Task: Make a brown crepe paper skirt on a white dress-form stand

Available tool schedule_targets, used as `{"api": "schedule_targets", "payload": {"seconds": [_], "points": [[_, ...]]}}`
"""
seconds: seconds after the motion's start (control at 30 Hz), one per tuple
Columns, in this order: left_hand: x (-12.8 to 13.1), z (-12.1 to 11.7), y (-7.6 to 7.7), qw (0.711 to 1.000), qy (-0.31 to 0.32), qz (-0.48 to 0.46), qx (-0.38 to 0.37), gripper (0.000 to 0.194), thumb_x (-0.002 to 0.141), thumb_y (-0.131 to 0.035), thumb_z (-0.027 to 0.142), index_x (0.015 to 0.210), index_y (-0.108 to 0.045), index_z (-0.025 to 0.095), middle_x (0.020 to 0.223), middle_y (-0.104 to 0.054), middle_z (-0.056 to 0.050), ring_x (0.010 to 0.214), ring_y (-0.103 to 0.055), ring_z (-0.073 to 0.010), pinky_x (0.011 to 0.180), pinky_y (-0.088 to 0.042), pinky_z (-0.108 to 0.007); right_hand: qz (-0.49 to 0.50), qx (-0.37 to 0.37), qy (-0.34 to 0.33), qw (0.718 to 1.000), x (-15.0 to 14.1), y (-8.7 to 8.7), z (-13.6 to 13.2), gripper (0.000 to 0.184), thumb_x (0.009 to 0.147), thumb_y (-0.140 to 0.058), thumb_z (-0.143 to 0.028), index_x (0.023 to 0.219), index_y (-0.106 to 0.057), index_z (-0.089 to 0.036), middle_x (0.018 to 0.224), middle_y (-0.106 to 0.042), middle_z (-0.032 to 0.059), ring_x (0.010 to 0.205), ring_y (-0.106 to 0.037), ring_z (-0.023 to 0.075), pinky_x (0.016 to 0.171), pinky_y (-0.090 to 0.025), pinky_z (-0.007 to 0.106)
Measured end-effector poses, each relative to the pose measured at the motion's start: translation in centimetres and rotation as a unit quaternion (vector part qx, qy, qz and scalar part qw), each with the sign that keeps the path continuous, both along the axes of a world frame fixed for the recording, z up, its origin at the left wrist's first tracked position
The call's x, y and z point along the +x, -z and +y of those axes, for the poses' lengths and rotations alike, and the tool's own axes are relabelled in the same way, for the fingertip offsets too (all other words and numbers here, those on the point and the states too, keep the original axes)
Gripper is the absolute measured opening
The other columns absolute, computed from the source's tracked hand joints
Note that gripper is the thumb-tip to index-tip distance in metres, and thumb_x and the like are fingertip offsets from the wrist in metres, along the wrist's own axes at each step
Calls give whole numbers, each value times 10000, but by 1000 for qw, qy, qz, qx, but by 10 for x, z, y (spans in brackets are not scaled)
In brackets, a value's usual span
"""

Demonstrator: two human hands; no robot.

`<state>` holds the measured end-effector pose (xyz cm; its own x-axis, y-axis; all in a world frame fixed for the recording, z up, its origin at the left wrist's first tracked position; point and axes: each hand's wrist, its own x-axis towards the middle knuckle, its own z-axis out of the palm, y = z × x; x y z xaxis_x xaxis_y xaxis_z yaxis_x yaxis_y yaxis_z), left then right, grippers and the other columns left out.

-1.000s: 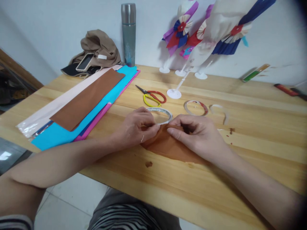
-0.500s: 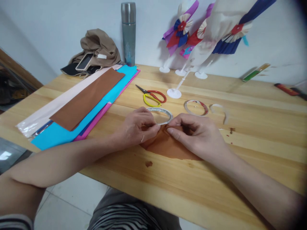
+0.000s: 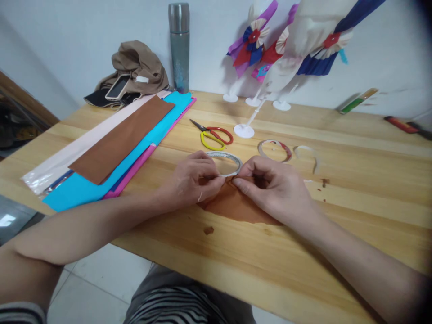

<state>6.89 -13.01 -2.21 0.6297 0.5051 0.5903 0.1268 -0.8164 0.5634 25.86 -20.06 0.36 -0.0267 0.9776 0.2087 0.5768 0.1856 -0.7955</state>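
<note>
Near the middle of the table, a piece of brown crepe paper (image 3: 241, 204) lies with its far edge bunched between my two hands. My left hand (image 3: 199, 177) pinches that edge between thumb and fingertips. A few centimetres to the right, my right hand (image 3: 275, 180) pinches the same edge, its other fingers curled in. Right behind the fingertips lies a roll of tape (image 3: 232, 158), which the hands partly hide. Scissors (image 3: 215, 135) with one red and one yellow handle rest farther back, blades slightly apart.
Coloured paper sheets (image 3: 118, 144) are stacked at the left, beside a cloth bag with a phone (image 3: 118, 87) and a flask (image 3: 179, 49). Doll stands (image 3: 243, 131) with dressed figures are at the back. A second ring (image 3: 275, 150) and paper scraps (image 3: 209, 230) lie about.
My right hand has shifted very slightly left and up, still pinching the paper edge. The left hand keeps its grip. The whole view has drifted a little.
</note>
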Motion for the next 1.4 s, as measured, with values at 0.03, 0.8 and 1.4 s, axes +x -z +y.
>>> {"api": "schedule_targets", "payload": {"seconds": [0.03, 0.8, 1.4], "points": [[0, 0, 0, 1000, 0, 4, -3, 373, 916, -590, 176, 557, -488, 186, 589, -566, -11, 727, -597, -162, 664, -485, -280, 1, 2, 2, 1000, 0, 0, 0, 243, 800, -690, -287, 646, -509, -236, 537, -502, -32, 488, -426, 119, 470, -342, 277], [0, 2, 0, 1000, -19, 14, 0, 331, 920, -578, 217, 591, -554, 191, 627, -630, -23, 751, -638, -167, 714, -526, -297, -17, 4, -13, 1000, 0, 0, -3, 172, 843, -644, -310, 687, -615, -245, 601, -608, 3, 559, -530, 165, 524, -405, 302], [1, 0, 0, 1000, -14, 5, 8, 319, 909, -594, 206, 591, -566, 186, 623, -632, -29, 744, -640, -167, 667, -523, -278, 4, 0, 14, 1000, -1, 5, -1, 202, 807, -689, -289, 676, -543, -243, 552, -533, -26, 507, -467, 138, 484, -368, 294]]}}
